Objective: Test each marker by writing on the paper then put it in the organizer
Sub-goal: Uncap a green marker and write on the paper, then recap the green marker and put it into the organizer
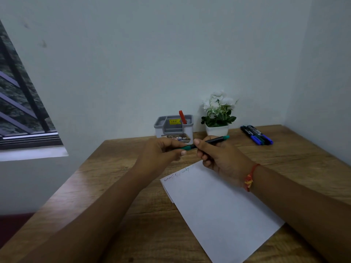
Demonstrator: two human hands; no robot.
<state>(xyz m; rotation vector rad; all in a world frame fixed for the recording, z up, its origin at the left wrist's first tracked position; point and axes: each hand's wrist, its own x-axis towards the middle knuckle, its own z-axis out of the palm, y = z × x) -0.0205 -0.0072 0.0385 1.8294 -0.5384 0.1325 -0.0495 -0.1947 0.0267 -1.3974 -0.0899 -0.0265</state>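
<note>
While both hands grip it, the green marker (207, 142) lies nearly level, its long axis running left-right. The left hand (163, 150) pinches the cap end; the right hand (218, 154) wraps the barrel.

- Both hands hold one green marker (206, 142) level above the tabletop (117, 168): the left hand (163, 150) pinches its green cap end, the right hand (218, 154) grips the black barrel.
- A white paper (218, 205) with faint scribbles along its far edge lies under the right wrist.
- A grey organizer (174, 128) at the far edge holds a red marker (182, 117), with a potted white flower (218, 114) just beside it.
- Three more markers (256, 134) lie near the far right corner.
</note>
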